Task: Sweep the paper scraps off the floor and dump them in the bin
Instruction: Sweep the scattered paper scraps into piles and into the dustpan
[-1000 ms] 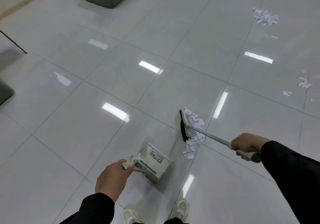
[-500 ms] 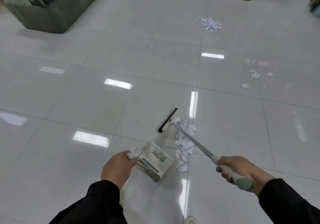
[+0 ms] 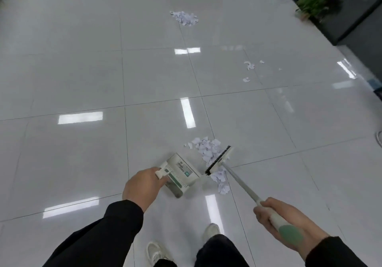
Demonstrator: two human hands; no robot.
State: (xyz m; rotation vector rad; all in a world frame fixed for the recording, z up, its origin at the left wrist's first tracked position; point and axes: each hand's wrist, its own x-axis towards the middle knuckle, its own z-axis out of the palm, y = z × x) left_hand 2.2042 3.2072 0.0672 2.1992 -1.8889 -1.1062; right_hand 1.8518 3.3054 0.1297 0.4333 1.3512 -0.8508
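1. Gripping the dustpan (image 3: 182, 173) by its short handle, your left hand (image 3: 142, 186) has its fingers curled round that handle and holds the pan low over the floor (image 3: 82, 80), just in front of your shoes (image 3: 154, 252).
2. Your right hand (image 3: 279, 217) is wrapped round the green-tipped end of the broom (image 3: 239, 179), whose long handle slants up and away to the left, ending in the brush head beside the pan.
3. The nearest paper scraps (image 3: 208, 152) lie in a loose heap on the tile just beyond the pan and to its right, touching the bristles; a few more trail down on the near side of the brush head.
4. The relation that matters: the heap sits between brush and pan, its long axis running roughly toward and away from you, and your left hand is the nearer one.
5. You will likely need the pan's mouth turned toward the heap; I cannot tell which way it faces now.
6. A second heap (image 3: 185, 17) lies well apart toward the far edge of the floor, and stray bits (image 3: 249, 66) lie to the right.
7. No bin is in view.
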